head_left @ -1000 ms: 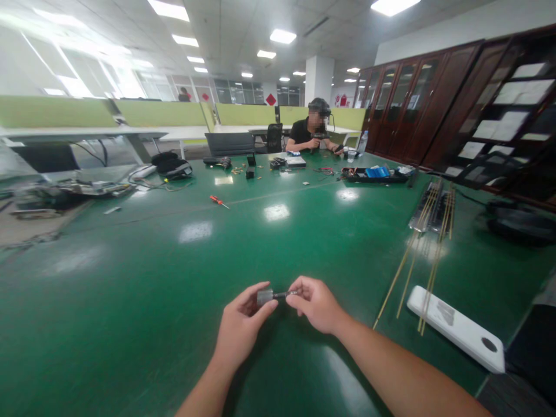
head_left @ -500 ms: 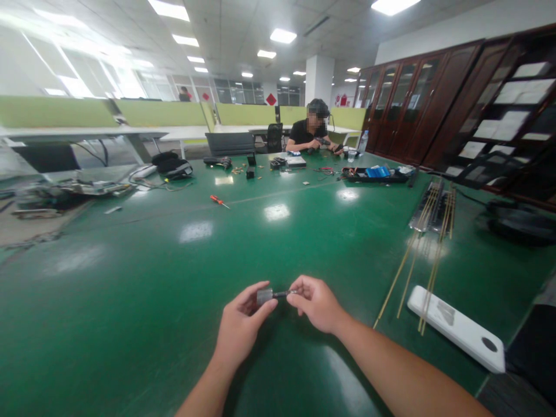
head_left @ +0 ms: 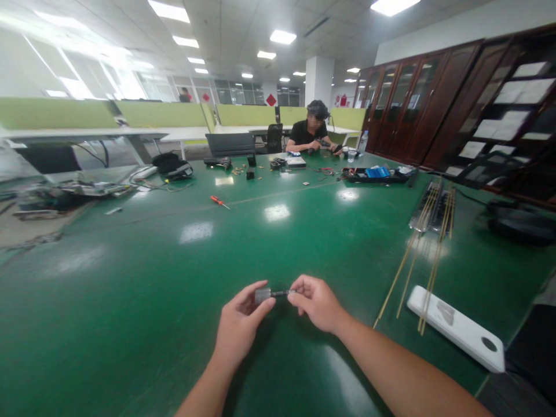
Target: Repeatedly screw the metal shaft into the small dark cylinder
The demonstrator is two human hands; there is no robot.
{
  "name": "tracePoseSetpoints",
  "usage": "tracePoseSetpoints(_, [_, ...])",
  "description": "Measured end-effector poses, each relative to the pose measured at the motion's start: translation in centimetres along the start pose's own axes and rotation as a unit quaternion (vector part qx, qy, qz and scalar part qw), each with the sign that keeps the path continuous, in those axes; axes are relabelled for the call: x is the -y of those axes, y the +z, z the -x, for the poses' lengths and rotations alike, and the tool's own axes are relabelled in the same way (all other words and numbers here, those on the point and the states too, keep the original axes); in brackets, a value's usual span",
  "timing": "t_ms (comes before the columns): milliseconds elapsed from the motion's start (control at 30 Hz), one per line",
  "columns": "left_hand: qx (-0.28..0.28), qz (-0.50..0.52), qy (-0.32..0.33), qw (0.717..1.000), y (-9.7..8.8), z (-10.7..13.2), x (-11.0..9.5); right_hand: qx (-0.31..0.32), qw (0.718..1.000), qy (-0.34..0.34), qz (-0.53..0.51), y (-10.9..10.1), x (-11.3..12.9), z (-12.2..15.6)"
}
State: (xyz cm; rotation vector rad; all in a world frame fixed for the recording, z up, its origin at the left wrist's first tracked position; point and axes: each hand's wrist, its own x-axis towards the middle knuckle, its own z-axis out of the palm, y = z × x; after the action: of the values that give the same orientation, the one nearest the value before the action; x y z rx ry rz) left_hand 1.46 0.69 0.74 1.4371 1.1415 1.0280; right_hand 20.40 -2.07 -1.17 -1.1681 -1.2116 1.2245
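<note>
Above the green table (head_left: 174,313), at the near middle, I hold a small silver metal cylinder with a thin dark shaft (head_left: 263,295) sideways between both hands. The thumb and fingers of my left hand (head_left: 238,324) are closed around the cylinder end. My right hand (head_left: 319,304) pinches the far right end of the shaft, with its fingertips hiding the tip. Whether cylinder and shaft are one piece or two, I cannot tell.
To the right lie a long white device (head_left: 456,327) and several thin yellowish rods (head_left: 408,272). An orange screwdriver (head_left: 219,201) lies farther off. Beyond are a black tray of parts (head_left: 377,175), a cable-trailing black pouch (head_left: 171,167), and a seated person (head_left: 299,133) handling a tool.
My left hand and the cylinder have shifted very slightly left, and a touch more of the shaft shows. My right hand is almost still.
</note>
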Motion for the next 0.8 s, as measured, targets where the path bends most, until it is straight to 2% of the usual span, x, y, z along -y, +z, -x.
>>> tracePoseSetpoints(800, [-0.014, 0.000, 0.003, 1.000, -0.23, -0.13, 0.29, -0.009, 1.000, 0.003, -0.014, -0.11, 0.16, -0.06])
